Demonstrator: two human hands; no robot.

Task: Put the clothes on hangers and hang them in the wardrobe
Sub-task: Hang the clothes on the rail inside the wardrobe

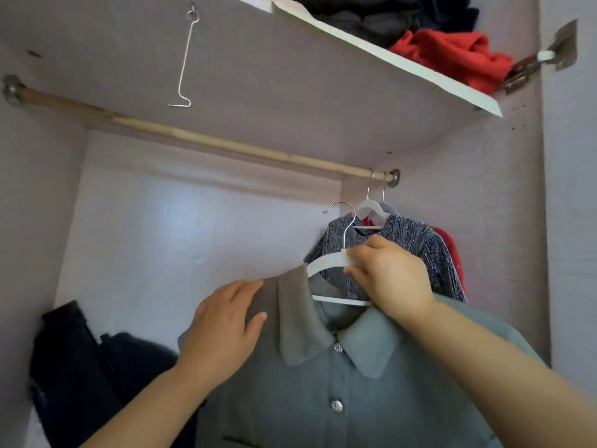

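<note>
Left hand (226, 321) lying flat, fingers straight, on shoulder of grey-green shirt (355, 399). Shirt showing pointed collar, shiny buttons, hanging on white hanger (326, 261). Right hand (387, 276) gripping hanger top, holding it below rail (226, 145), beside hung knit sweater (416, 240).

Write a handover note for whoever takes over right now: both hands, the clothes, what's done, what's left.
Right hand grips the white plastic hanger at its neck; left hand rests on the grey-green buttoned shirt beside its collar.
The shirt is on the hanger; its metal hook is below the long wooden rod, not yet on it.
Done: a blue-grey knit sweater and a red garment hang at the rod's right end.
Left: hook this hanger on the rod; dark clothes lie low at the left, perhaps still to hang.
</note>
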